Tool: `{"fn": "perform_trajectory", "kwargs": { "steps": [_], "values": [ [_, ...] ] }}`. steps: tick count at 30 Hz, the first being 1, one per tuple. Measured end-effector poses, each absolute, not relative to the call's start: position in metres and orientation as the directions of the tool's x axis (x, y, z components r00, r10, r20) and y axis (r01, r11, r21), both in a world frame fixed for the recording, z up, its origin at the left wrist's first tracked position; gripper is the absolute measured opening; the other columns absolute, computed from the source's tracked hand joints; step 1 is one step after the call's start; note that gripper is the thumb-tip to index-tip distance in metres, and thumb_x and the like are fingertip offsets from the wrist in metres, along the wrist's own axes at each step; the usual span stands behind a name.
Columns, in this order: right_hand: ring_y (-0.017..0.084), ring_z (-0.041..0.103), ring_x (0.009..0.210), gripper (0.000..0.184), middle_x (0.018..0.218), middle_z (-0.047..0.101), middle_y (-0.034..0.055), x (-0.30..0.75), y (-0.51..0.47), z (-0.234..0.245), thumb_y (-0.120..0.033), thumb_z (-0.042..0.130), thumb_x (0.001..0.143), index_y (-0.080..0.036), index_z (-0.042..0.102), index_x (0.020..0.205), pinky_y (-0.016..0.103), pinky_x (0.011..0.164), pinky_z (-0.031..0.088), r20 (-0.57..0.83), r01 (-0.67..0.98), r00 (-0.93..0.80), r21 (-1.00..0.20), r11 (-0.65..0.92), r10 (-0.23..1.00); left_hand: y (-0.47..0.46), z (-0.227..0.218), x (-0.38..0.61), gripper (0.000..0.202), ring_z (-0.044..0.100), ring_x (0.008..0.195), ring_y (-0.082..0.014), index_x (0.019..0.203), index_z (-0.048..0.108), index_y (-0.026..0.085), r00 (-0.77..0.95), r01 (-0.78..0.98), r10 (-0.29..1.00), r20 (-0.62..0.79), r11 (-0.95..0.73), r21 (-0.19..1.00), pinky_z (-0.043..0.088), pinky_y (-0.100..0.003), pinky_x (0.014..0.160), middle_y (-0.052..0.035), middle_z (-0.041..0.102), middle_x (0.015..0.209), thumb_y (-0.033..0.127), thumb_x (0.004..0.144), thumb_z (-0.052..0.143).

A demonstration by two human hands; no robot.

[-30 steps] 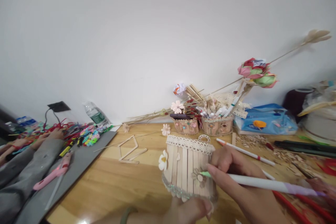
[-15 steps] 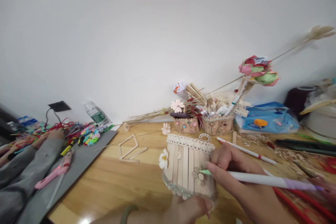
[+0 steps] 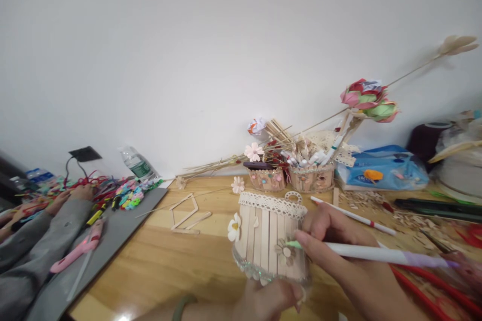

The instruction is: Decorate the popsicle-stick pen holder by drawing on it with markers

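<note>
1. Steadies a craft-stick basket [image 3: 263, 235] from below with the left hand [image 3: 269, 301]: fingers curled up against its glittery lower rim, a green bangle on the wrist.
2. Pinches a white pen [image 3: 361, 252] in the right hand [image 3: 335, 246], with thumb and forefinger closed near the green tip and the lilac end pointing off to the right.
3. Touches that green tip to a brown paper flower [image 3: 282, 252] stuck low on the basket's front slats.
4. Shows the basket at the near middle of the wooden table [image 3: 169, 261], slightly tilted, with lace trim [image 3: 273, 204] along its top and a white flower [image 3: 234, 227] on its left side; cannot tell whether its base rests on the wood.
5. Behind it, by the wall: two smaller stick baskets [image 3: 312, 178] stuffed with pens and skewers, paper blooms [image 3: 367, 100] on long stems above, and a blue packet [image 3: 380, 168] to the right.
6. Just right of the basket: a second pen [image 3: 354, 217] lying flat among wood shavings.
7. Left of the basket, well apart: loose craft sticks [image 3: 186, 218] on the wood.
8. Far left: a grey mat [image 3: 113, 230], a pink cutter [image 3: 75, 253], a water bottle [image 3: 137, 163], and another person's grey sleeve [image 3: 41, 241].
</note>
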State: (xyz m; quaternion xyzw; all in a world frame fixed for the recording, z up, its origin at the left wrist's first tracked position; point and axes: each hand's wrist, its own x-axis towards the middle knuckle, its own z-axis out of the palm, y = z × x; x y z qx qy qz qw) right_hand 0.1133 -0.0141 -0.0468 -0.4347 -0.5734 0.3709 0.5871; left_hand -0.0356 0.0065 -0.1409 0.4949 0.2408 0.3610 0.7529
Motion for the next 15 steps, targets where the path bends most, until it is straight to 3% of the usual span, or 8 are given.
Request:
{"fn": "perform_trajectory", "kwargs": {
  "steps": [5, 15],
  "values": [
    [0.011, 0.041, 0.052, 0.028, 0.058, 0.045, -0.006, 0.113, -0.014, -0.046, -0.033, 0.056, 0.081, -0.022, 0.04, 0.061, 0.021, 0.047, 0.035, 0.34, 0.045, 0.07, -0.94, 0.338, 0.938, 0.006, -0.132, -0.032, 0.015, 0.046, 0.06, -0.0128, 0.052, 0.056, 0.014, 0.59, -0.307, 0.806, 0.048, 0.169, 0.937, 0.036, -0.027, 0.057, -0.0021, 0.052, 0.06, 0.023, 0.063, 0.06],
    [0.011, 0.042, 0.051, 0.025, 0.058, 0.045, -0.0053, 0.115, -0.012, -0.05, -0.029, 0.056, 0.08, -0.022, 0.041, 0.061, 0.022, 0.045, 0.035, 0.372, 0.053, 0.099, -0.928, 0.368, 0.923, 0.006, -0.135, -0.032, 0.016, 0.044, 0.061, -0.0127, 0.053, 0.053, 0.015, 0.597, -0.273, 0.802, 0.012, 0.19, 0.943, 0.036, -0.027, 0.058, -0.0017, 0.051, 0.061, 0.025, 0.063, 0.06]
  ]
}}
